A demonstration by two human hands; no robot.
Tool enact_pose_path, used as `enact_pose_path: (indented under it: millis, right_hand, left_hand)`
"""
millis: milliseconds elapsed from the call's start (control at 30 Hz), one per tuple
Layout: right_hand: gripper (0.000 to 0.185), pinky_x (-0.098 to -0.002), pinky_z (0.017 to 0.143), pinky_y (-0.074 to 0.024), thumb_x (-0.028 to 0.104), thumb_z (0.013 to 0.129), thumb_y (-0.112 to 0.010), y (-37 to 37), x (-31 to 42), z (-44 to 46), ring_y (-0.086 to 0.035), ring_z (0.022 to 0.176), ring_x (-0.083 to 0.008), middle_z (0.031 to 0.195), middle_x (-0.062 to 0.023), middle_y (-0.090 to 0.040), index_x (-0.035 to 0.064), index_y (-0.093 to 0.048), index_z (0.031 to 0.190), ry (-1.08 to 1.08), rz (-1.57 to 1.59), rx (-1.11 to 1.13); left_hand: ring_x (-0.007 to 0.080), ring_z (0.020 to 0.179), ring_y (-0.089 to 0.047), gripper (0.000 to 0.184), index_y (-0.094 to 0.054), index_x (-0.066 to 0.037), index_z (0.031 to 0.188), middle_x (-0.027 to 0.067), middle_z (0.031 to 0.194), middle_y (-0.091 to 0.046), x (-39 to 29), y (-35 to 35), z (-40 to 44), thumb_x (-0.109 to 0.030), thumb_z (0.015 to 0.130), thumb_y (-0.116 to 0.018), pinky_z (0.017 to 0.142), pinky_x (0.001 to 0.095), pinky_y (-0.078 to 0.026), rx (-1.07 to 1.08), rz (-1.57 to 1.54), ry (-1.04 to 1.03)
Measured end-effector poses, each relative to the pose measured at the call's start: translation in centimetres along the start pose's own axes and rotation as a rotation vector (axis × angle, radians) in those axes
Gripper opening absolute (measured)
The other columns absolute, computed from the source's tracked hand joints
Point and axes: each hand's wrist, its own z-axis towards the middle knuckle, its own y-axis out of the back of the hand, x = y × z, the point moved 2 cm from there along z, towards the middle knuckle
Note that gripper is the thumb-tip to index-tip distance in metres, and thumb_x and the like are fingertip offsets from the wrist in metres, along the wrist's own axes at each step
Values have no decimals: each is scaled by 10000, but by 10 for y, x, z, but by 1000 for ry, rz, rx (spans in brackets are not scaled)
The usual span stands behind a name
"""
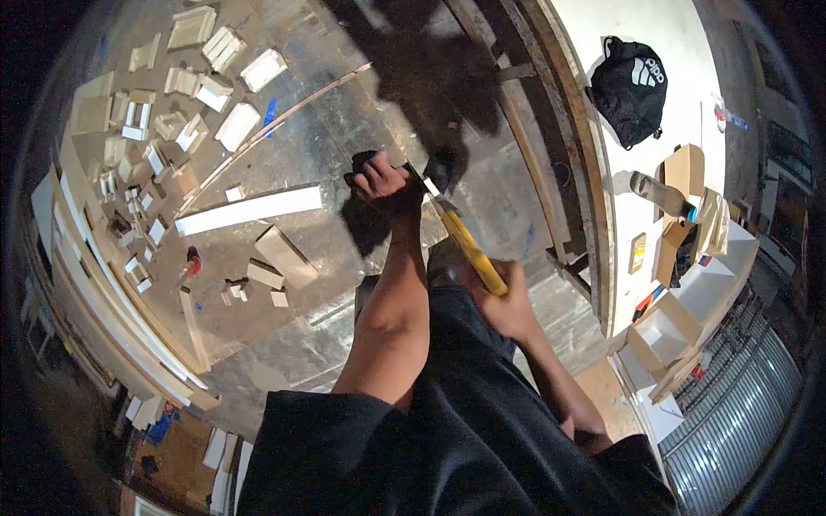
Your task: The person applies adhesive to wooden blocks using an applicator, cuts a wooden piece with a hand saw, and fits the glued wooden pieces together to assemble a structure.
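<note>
A worker stands on a stained floor [331,129] beside a table [675,26], seen here by a bystander. The right hand [508,301] is closed in a fist about the lower end of a yellow-handled tool [469,239]; the fingers are wrapped round the grip. From that fist the handle slants forward and leftward, its upper part clear of the right fingers. Its pale far end lies just beside the left hand [381,182], on the side toward the table; whether it touches is unclear. The left fingers are bent inward. A dark patch borders them, and I cannot tell whether they hold an object there or only meet shadow.

On the table, a black bag [632,93] rests near the long edge facing the worker, toward the far end. A bottle [658,196] lies on its side, its blue cap toward the opposite long edge, close to some cardboard [684,168]. A yellow packet [637,254] sits nearer the corner closest to the worker. On the floor, left of the left hand, lie a long white board [249,211] and many small wooden pieces [235,126].
</note>
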Motion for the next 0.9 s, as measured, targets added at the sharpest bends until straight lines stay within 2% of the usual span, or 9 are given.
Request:
enact_pose_path:
  millis: [100, 300, 433, 500, 567, 700, 767, 833, 900]
  right_hand:
    - [487, -338, 869, -504, 256, 902, -758, 2, -7, -1, -637, 984, -202, 1042, -168, -663, -100, -520, 1135, -12, 141, -82]
    - [450, -354, 882, -511, 207, 896, -751, -2, -13, 16, -644, 990, -213, 1084, -188, -664, -92, -520, 1142, -4, -125, 37]
    - [391, -358, 837, -527, 191, 899, -750, -4, -2, 32, -658, 912, -215, 1088, -173, -671, -94, -557, 1085, -20, 65, 10]
    - [394, -343, 870, -518, 210, 914, -747, -16, -1, 50, -654, 978, -190, 1090, -163, -670, -87, -547, 1078, -67, -223, 95]
    - [426, -330, 857, -511, 273, 932, -732, -9, -7, 20, -640, 986, -171, 1080, -169, -667, -86, -549, 1070, 28, -254, -30]
    - [514, -324, 808, -501, 356, 924, -732, 3, -20, -6, -627, 922, -169, 1032, -172, -660, -86, -524, 1086, 118, 148, -77]
    - [526, -314, 825, -498, 348, 912, -752, 13, 21, 10, -619, 939, -163, 1000, -142, -652, -78, -508, 1099, -174, -49, 26]
    - [530, -307, 799, -495, 370, 902, -760, 20, 17, 5, -604, 914, -156, 974, -123, -637, -64, -514, 1079, -186, -66, 14]
    - [514, -309, 750, -488, 408, 905, -747, 18, -8, -4, -587, 858, -154, 957, -127, -626, -48, -540, 1018, 110, 19, -54]
  left_hand:
    - [345, 982, -550, 414, -577, -140, 1131, 102, 1007, -578, 7, 5, -4, -205, 739, -691, 790, 501, -455, 34, 72, 28]
    - [341, 984, -551, 413, -577, -158, 1134, 99, 1010, -581, 6, -3, -5, -220, 743, -694, 783, 495, -455, 70, 31, 6]
    - [338, 965, -556, 396, -582, -159, 1120, 99, 998, -591, -1, 9, -1, -217, 743, -688, 786, 485, -456, 11, 85, 7]
    - [337, 933, -561, 371, -588, -156, 1093, 98, 966, -594, 7, 1, -9, -229, 742, -684, 778, 479, -458, -15, 98, 29]
    - [336, 918, -565, 346, -592, -155, 1075, 98, 954, -599, 7, -6, -3, -210, 740, -662, 770, 482, -459, -16, 75, 11]
    - [344, 908, -567, 332, -587, -147, 1066, 108, 980, -606, 1, 0, -1, -149, 734, -602, 752, 486, -459, 0, 120, 47]
    - [350, 921, -563, 332, -582, -147, 1065, 111, 991, -599, 1, 0, 2, -143, 734, -605, 748, 494, -452, 25, 76, 38]
    - [350, 939, -554, 330, -579, -146, 1060, 107, 1002, -593, 0, 5, -1, -135, 731, -609, 752, 501, -445, 9, -30, 30]
    - [352, 899, -544, 340, -565, -135, 1061, 115, 983, -588, -6, 15, -2, -131, 724, -613, 753, 489, -442, -17, 24, -14]
